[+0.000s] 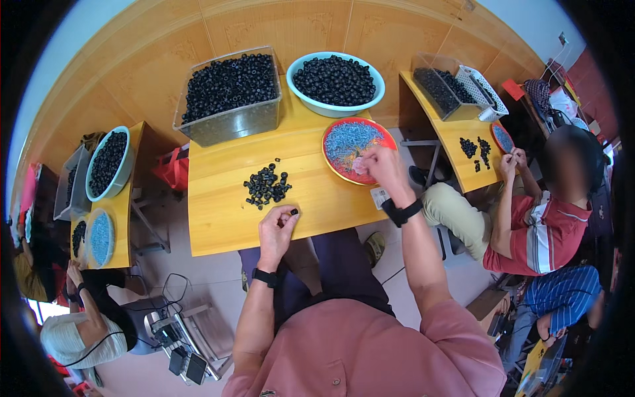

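Head view: left hand [276, 231] pinches a black ring [294, 212]; right hand [381, 165] (fingers bunched) picks blue bits [350, 140].

A small white rectangular label [380, 197] lies at the right edge of the yellow desk [218, 218], at about four o'clock from the desk's middle and just below the red plate's [391, 141] rim; it carries dark print too small to make out. Nothing else that shows is a package, sign or screen.
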Available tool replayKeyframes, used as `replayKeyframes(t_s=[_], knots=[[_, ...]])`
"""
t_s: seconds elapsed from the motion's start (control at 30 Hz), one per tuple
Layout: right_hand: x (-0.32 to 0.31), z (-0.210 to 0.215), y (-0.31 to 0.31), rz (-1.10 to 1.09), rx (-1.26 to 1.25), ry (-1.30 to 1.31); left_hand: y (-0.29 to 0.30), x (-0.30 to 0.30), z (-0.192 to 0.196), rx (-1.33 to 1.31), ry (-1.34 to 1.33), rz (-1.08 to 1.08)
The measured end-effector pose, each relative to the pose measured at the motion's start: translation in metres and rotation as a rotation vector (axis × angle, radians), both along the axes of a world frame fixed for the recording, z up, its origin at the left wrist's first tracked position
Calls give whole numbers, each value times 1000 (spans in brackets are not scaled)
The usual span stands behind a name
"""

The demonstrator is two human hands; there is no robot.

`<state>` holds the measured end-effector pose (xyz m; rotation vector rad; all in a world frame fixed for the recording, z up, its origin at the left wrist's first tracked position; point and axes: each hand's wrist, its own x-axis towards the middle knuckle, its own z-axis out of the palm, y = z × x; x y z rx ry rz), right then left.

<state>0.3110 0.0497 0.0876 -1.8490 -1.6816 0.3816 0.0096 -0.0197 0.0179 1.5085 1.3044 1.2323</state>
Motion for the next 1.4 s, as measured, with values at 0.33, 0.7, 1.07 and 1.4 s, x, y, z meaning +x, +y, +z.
replayKeyframes(t_s=[0.33, 0.7, 1.07, 1.4], knots=[[14, -15, 10, -48, -87, -404, 1, -3, -7, 23, 12, -4], [-1, -18, 8, -18, -102, -419, 2, -4, -13, 15, -15, -7], [1, -10, 7, -74, 166, -59, -1, 1, -3, -25, -89, -10], [16, -11, 16, 8, -64, -156, -1, 3, 2, -48, -47, -10]])
